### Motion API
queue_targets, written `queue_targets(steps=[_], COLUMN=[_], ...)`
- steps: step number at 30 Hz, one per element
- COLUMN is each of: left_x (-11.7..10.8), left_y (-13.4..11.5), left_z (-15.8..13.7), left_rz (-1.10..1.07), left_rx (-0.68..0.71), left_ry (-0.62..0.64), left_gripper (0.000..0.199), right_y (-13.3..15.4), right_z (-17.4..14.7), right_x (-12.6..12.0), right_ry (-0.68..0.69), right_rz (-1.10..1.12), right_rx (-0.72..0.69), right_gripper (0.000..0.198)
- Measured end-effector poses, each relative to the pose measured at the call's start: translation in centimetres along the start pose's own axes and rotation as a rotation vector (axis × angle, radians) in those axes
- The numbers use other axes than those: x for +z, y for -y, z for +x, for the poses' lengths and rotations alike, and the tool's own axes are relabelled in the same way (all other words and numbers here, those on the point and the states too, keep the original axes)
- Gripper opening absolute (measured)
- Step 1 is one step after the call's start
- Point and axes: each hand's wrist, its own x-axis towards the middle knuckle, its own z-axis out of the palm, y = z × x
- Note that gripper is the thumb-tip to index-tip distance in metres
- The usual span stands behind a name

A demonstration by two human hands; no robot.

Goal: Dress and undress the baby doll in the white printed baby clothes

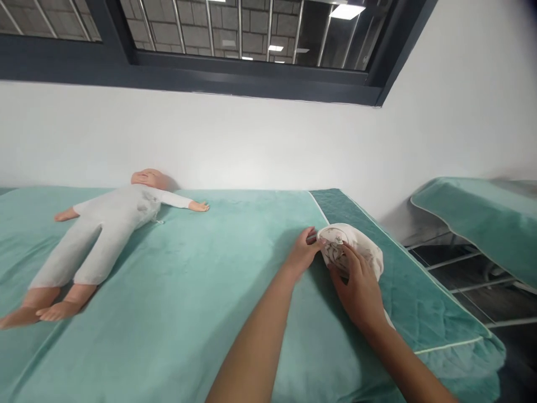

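Note:
A white patterned piece of baby clothing (356, 243) is gathered between my hands near the right side of the bed. Its round opening faces me, with a small tag inside; its exact kind is hard to make out. My left hand (302, 252) grips the left edge of the opening between thumb and fingers. From the near side, my right hand (356, 282) pinches the cloth by its rim, fingers curled at the opening. A baby doll (113, 210) in a white long-sleeved suit lies on its back to the far left, arms spread, apart from both hands.
A green cover (218, 291) spreads over the bed, with a darker quilted mat (423, 302) along its right side. Behind is a white wall (235, 140) below a dark-framed window (251, 73). Another green-covered bed (482, 207) stands at the right, beyond a gap with metal bars.

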Motion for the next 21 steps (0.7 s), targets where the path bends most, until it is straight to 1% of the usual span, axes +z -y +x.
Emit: queue_targets(steps=[2, 6, 8, 10, 12, 14, 16, 18, 19, 21], left_x=[0.3, 0.3, 0.4, 0.5, 0.5, 0.2, -0.6, -2.0, -2.9, -5.2], left_y=[0.1, 0.0, -0.1, -0.4, -1.1, -2.0, -3.4, -5.0, -5.8, -7.4], left_z=[0.7, 1.0, 0.9, 0.6, 0.0, -1.0, -2.2, -3.4, -4.0, -5.3], left_rz=[0.012, 0.277, 0.337, 0.252, 0.086, -0.085, -0.233, -0.353, -0.396, -0.463], left_rx=[0.024, 0.101, 0.1, 0.057, 0.001, -0.032, -0.023, 0.009, 0.025, 0.066], left_ry=[0.016, 0.01, -0.009, -0.037, -0.059, -0.08, -0.102, -0.113, -0.113, -0.124], left_gripper=[0.045, 0.019, 0.011, 0.007, 0.009, 0.012, 0.016, 0.018, 0.019, 0.017], right_y=[-0.1, -0.4, -0.7, -0.9, -0.7, 0.3, 2.1, 4.8, 6.3, 9.5], right_z=[0.3, 1.0, 1.6, 2.5, 3.6, 5.0, 6.4, 7.7, 8.3, 9.2], right_x=[-0.2, -0.5, -0.4, -0.4, -0.4, -0.7, -1.0, -1.2, -1.3, -1.4], right_ry=[-0.012, -0.033, -0.046, -0.049, -0.037, 0.0, 0.037, 0.08, 0.116, 0.196], right_rz=[-0.015, -0.06, -0.09, -0.103, -0.081, 0.001, 0.158, 0.353, 0.434, 0.542], right_rx=[0.018, 0.04, 0.04, 0.032, 0.036, 0.074, 0.165, 0.266, 0.288, 0.253], right_gripper=[0.052, 0.053, 0.057, 0.061, 0.064, 0.067, 0.072, 0.075, 0.073, 0.062])
